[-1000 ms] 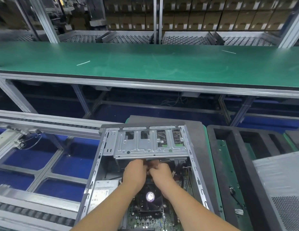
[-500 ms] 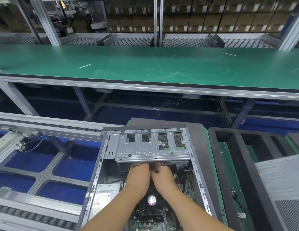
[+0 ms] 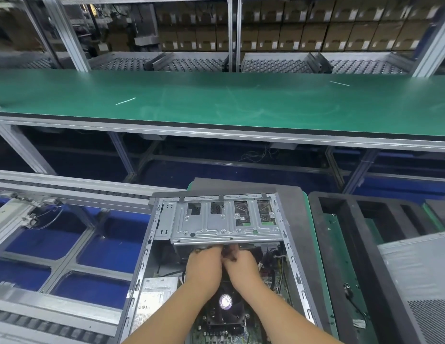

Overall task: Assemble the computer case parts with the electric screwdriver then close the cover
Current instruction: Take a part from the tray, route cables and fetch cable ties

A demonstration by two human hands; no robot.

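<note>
Case: the open grey sheet-metal computer case (image 3: 151, 247) lies on its side on a dark foam pad, directly below you. It looks heavy and stiff, with thin stamped edges, so take it by the folded outer rails.
Left hand: your left hand (image 3: 204, 268) sits knuckles-up inside the case, touching the right. Its fingertips are hidden, so you cannot tell what it grips.
Drive cage: the silver perforated drive cage (image 3: 226, 225) spans the case's far end. It looks rigid; hold its front lip.
Right hand: your right hand (image 3: 243, 265) curls on something dark under that lip, probably soft cabling. Pull gently.
Cover: the grey vented panel (image 3: 420, 276) lies well apart at far right. It looks light and flexible; lift it by two edges.
</note>
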